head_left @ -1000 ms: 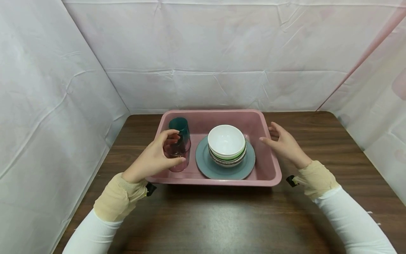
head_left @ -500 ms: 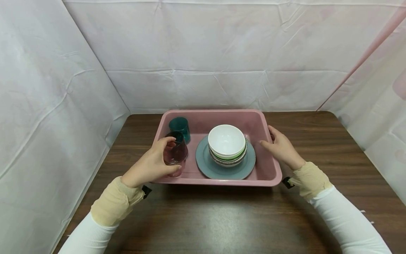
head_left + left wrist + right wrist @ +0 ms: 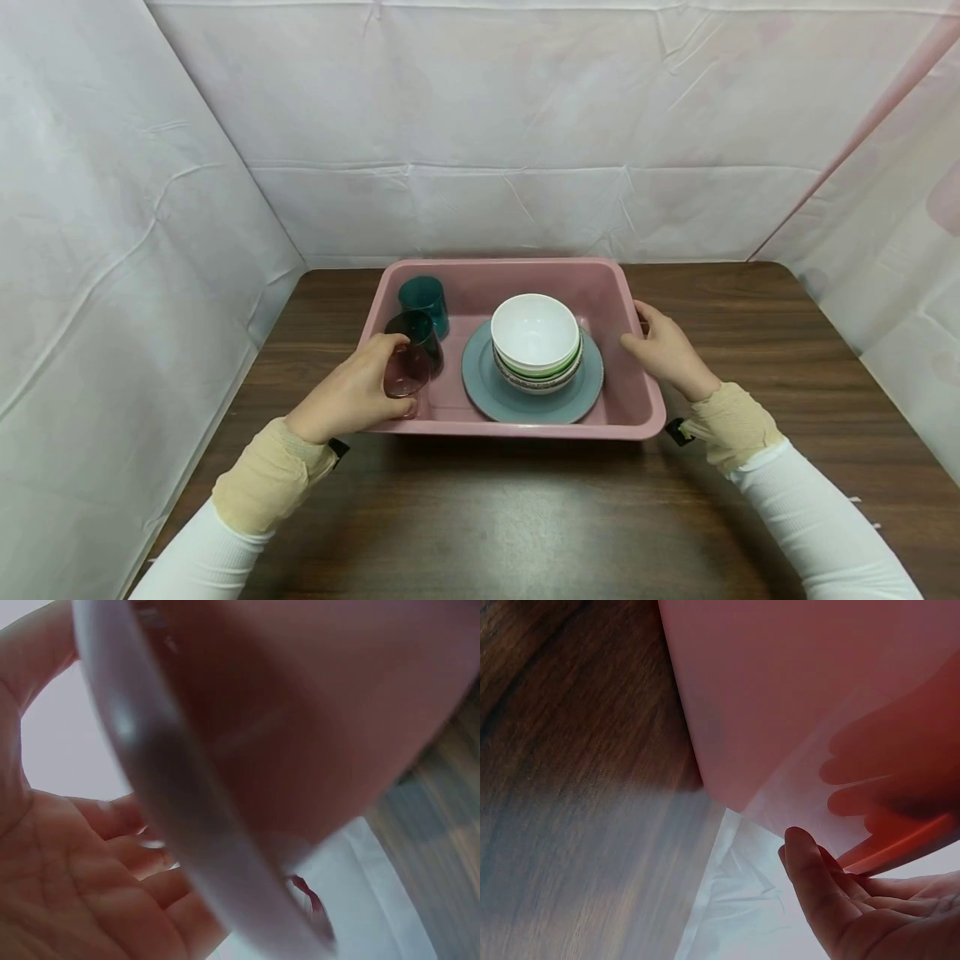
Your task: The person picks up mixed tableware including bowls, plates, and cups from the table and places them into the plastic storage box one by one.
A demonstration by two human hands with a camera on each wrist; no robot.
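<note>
A pink tub sits on a dark wooden table. My left hand grips a dark red see-through cup, which stands in the tub's front left corner. Behind it stands a teal cup. Stacked bowls, the top one white, rest on a grey plate in the tub's middle. My right hand holds the tub's right rim. In the right wrist view the thumb lies beside the tub wall, with the fingers showing through it. The left wrist view shows my palm beside the blurred rim.
White sheeting walls in the table at the back and both sides. Bare wooden table lies in front of the tub and to its right.
My left hand has lowered the dark red cup into the tub's front left corner. My right hand has moved in from beside the tub and taken hold of its right rim.
</note>
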